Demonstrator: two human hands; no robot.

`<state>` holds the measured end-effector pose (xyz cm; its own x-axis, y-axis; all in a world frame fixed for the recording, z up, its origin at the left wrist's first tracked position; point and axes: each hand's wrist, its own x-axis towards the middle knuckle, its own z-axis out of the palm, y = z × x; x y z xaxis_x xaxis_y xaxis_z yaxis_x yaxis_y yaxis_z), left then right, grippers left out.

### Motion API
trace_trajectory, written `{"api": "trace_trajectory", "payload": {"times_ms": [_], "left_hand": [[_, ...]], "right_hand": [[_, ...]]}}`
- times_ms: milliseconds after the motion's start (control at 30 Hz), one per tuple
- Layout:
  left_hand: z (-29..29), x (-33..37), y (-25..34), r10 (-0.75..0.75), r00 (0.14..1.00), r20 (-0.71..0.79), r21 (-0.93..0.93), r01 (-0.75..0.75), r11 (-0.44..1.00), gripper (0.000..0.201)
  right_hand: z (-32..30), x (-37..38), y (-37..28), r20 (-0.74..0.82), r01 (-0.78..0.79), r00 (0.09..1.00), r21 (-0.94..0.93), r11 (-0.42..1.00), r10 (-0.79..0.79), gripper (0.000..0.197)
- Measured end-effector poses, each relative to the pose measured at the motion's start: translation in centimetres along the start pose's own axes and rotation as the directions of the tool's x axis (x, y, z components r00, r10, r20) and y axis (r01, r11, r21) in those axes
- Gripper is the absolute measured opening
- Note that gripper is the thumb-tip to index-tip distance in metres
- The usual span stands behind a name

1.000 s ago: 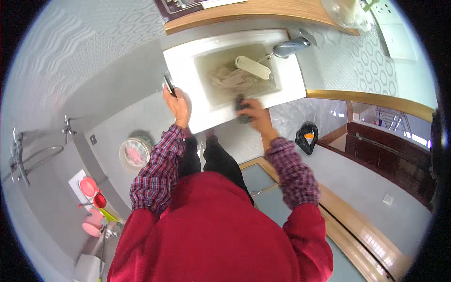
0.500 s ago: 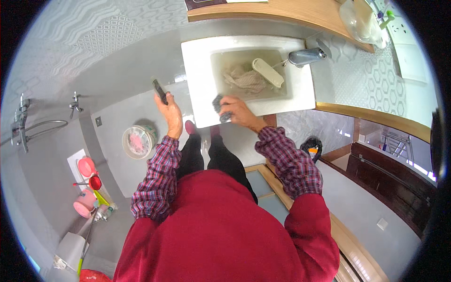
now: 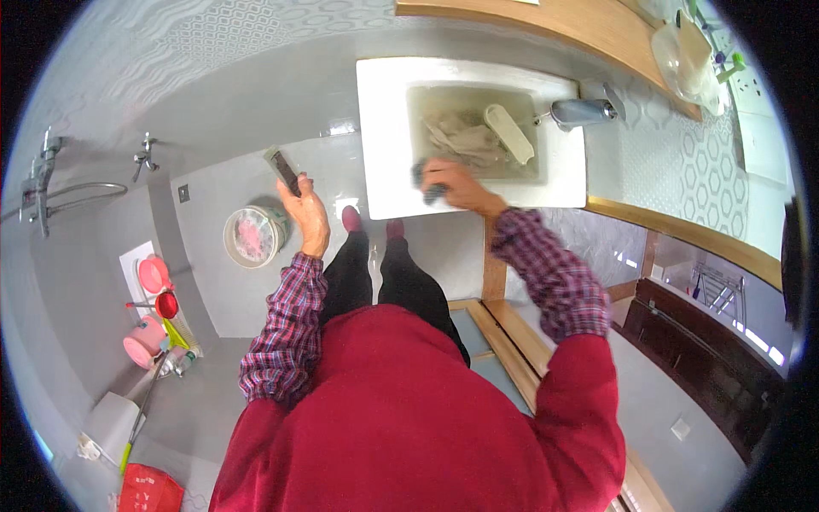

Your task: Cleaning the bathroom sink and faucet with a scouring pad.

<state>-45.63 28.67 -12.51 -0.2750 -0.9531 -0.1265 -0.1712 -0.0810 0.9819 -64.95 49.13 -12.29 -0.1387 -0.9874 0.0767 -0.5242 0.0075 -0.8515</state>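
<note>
head-worn fisheye view, facing down, red top (image 3: 418,410) nearest, white sink (image 3: 386,136) beyond

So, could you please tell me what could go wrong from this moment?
The narrow dark object in the left hand is held out beside the washbasin, so a loose grip might drop it on the floor. The right hand holds a dark bundle at the near rim; if wet, it could drip near the feet.
</note>
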Motion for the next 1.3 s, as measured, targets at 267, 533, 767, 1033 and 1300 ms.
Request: {"api": "trace_trajectory", "payload": {"times_ms": [267,533,767,1033,1300], "left_hand": [[0.7,0.6,-0.3,-0.058,0.997,0.041,-0.059,0.060,0.996,0.048],[0.4,0.3,-1.0,-0.125,0.988,0.085,-0.067,0.131,0.989,0.038],[1.3,-0.4,0.1,-0.082,0.987,0.140,-0.088,0.095,0.992,0.029],[-2.0,0.2,-2.6,-0.095,0.995,-0.005,-0.041,0.095,0.995,0.030],[0.7,-0.1,-1.7,-0.249,0.956,0.154,0.054,0.243,0.969,0.040]], "right_hand": [[-0.5,-6.2,0.0,-0.120,0.022,0.992,-0.113,0.993,-0.036,0.029],[6.1,4.8,-2.9,-0.196,0.065,0.976,-0.162,0.985,-0.097,0.032],[-1.7,13.1,2.9,-0.586,-0.103,0.803,-0.311,0.945,-0.105,0.027],[5.0,7.1,-3.6,-0.411,-0.124,0.910,-0.153,0.980,0.051,0.028],[-0.5,18.9,2.6,-0.690,-0.454,0.686,-0.155,0.877,0.233,0.028]]}}
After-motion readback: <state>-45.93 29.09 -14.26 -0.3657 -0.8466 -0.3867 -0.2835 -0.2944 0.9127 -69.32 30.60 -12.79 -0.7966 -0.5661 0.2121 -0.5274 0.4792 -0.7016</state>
